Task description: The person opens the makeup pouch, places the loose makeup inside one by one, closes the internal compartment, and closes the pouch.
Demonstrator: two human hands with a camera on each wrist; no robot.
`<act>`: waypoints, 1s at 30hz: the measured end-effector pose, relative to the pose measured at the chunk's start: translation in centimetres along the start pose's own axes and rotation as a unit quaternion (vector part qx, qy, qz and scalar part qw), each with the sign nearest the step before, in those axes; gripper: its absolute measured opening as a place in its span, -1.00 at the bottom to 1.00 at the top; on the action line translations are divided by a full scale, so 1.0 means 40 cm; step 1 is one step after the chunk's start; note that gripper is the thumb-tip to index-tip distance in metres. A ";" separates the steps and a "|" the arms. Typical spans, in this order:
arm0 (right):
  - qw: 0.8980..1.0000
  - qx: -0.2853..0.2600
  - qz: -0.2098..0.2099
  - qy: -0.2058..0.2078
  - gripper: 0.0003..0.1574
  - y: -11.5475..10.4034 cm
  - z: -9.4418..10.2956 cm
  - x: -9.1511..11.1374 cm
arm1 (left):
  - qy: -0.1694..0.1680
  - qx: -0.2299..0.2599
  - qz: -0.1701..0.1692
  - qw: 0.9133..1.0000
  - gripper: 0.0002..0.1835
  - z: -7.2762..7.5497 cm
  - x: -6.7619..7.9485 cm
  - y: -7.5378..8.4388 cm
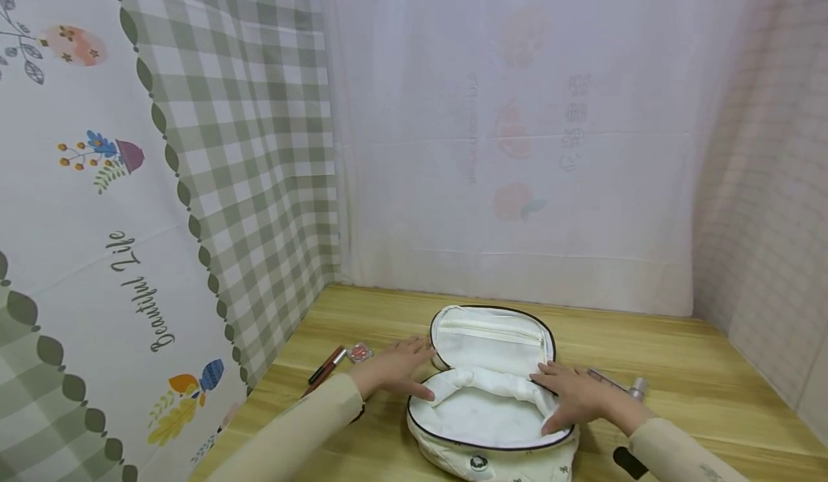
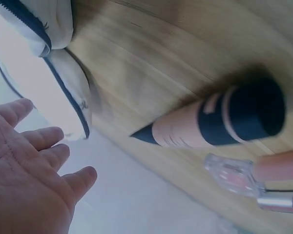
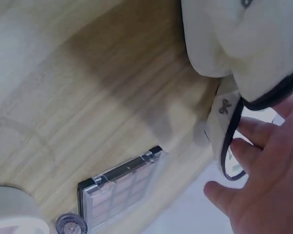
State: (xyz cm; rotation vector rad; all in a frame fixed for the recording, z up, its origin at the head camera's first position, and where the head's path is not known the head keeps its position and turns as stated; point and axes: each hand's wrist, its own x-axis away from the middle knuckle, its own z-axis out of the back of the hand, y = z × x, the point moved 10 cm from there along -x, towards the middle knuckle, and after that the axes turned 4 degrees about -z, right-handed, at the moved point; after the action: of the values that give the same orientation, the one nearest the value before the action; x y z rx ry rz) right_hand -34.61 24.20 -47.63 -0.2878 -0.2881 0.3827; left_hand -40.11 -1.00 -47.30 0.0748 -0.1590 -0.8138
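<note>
A cream makeup bag [image 1: 446,445] with dark piping stands unzipped in front of me. Its lid [image 1: 491,349] is folded back, showing a white lining and a zipped pocket, and its white inside is in sight. My left hand [image 1: 396,368] is at the bag's left side with fingers spread, the thumb over the rim. On the right side, my right hand [image 1: 576,394] reaches across the rim where lid and body meet, fingers extended. In the right wrist view, the fingertips [image 3: 246,148] overlap the lid's white inside. Neither hand grips anything.
Left of the bag lie lip gloss tubes [image 1: 328,365], a small clear case [image 1: 359,353] and a peach tube with a pointed black end [image 2: 180,127]. To the right are a clear-lidded makeup palette [image 3: 122,187], a small round item [image 3: 71,224] and a silver-capped item [image 1: 638,388]. Cloth walls surround the table.
</note>
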 end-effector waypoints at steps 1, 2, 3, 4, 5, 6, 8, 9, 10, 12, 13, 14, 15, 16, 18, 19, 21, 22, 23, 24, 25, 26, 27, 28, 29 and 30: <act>1.000 -0.009 0.005 -0.004 0.21 0.002 0.001 0.002 | 0.003 0.012 -0.001 1.000 -0.02 0.005 0.010 -0.003; 1.000 -0.017 0.011 -0.008 0.23 0.003 0.001 0.003 | 0.005 0.020 0.001 1.000 -0.03 0.008 0.019 -0.008; 1.000 -0.024 0.014 -0.011 0.23 0.007 0.002 0.005 | 0.009 0.025 0.000 1.000 -0.03 0.011 0.028 -0.012; 0.999 -0.018 0.023 -0.011 0.21 0.009 0.002 0.007 | 0.012 0.030 -0.001 0.999 -0.03 0.015 0.036 -0.016; 0.999 -0.021 0.026 -0.014 0.23 0.010 0.003 0.011 | 0.016 0.034 0.001 0.999 -0.04 0.018 0.045 -0.020; 0.999 -0.021 0.026 -0.015 0.24 0.010 0.004 0.015 | 0.019 0.039 0.001 0.999 -0.05 0.021 0.052 -0.024; 0.999 -0.021 0.023 -0.016 0.27 0.007 0.006 0.025 | 0.025 0.044 0.000 0.999 -0.07 0.026 0.065 -0.030; 0.999 -0.021 0.021 -0.016 0.27 0.003 0.006 0.031 | 0.027 0.047 0.000 0.999 -0.07 0.028 0.071 -0.032; 0.999 -0.024 0.019 -0.015 0.28 -0.003 0.007 0.037 | 0.029 0.047 0.000 0.998 -0.08 0.031 0.077 -0.035; 0.999 -0.035 0.017 -0.011 0.32 -0.020 0.010 0.050 | 0.034 0.049 -0.002 0.998 -0.10 0.034 0.088 -0.039; 0.999 -0.034 0.023 -0.006 0.31 -0.029 0.010 0.056 | 0.035 0.047 -0.002 0.998 -0.10 0.037 0.093 -0.041; 0.999 -0.029 0.032 0.001 0.31 -0.038 0.011 0.062 | 0.037 0.045 -0.001 0.998 -0.10 0.041 0.099 -0.043; 0.999 -0.023 0.041 0.011 0.31 -0.046 0.012 0.067 | 0.039 0.044 0.002 0.998 -0.11 0.045 0.105 -0.046; 0.998 -0.017 0.048 0.022 0.32 -0.052 0.012 0.073 | 0.042 0.041 0.003 0.998 -0.12 0.050 0.111 -0.049; 0.997 0.001 0.063 0.045 0.34 -0.061 0.010 0.081 | 0.046 0.047 0.008 0.998 -0.12 0.061 0.123 -0.057; 0.996 0.009 0.069 0.054 0.36 -0.064 0.007 0.084 | 0.047 0.050 0.012 0.998 -0.11 0.065 0.129 -0.063; 0.995 0.022 0.074 0.070 0.39 -0.067 0.001 0.086 | 0.052 0.060 0.017 0.997 -0.12 0.074 0.141 -0.076; 0.994 0.029 0.074 0.075 0.40 -0.068 -0.003 0.086 | 0.055 0.066 0.020 0.996 -0.13 0.077 0.146 -0.083; 0.993 0.037 0.077 0.079 0.41 -0.069 -0.008 0.085 | 0.058 0.072 0.022 0.996 -0.13 0.080 0.151 -0.090; 0.993 0.045 0.076 0.082 0.42 -0.070 -0.013 0.084 | 0.060 0.073 0.026 0.995 -0.14 0.081 0.156 -0.099; 0.992 0.052 0.075 0.084 0.42 -0.071 -0.017 0.082 | 0.065 0.076 0.026 0.995 -0.14 0.085 0.162 -0.105; 0.992 0.062 0.073 0.086 0.42 -0.072 -0.020 0.081 | 0.070 0.077 0.025 0.994 -0.16 0.090 0.167 -0.109; 0.991 0.070 0.072 0.088 0.42 -0.073 -0.023 0.080 | 0.074 0.078 0.025 0.994 -0.16 0.094 0.172 -0.114; 0.990 0.078 0.071 0.089 0.42 -0.074 -0.026 0.080 | 0.078 0.080 0.024 0.993 -0.16 0.098 0.179 -0.117; 0.990 0.086 0.071 0.092 0.42 -0.075 -0.028 0.079 | 0.082 0.083 0.023 0.993 -0.16 0.102 0.186 -0.119; 0.989 0.093 0.069 0.093 0.43 -0.076 -0.030 0.079 | 0.085 0.087 0.022 0.992 -0.16 0.106 0.193 -0.121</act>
State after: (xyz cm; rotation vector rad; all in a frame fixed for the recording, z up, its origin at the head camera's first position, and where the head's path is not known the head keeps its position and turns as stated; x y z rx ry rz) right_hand -30.44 22.50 -47.04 -0.1593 -0.0483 0.5122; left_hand -39.09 -9.97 -42.87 0.3030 -0.0705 -0.7442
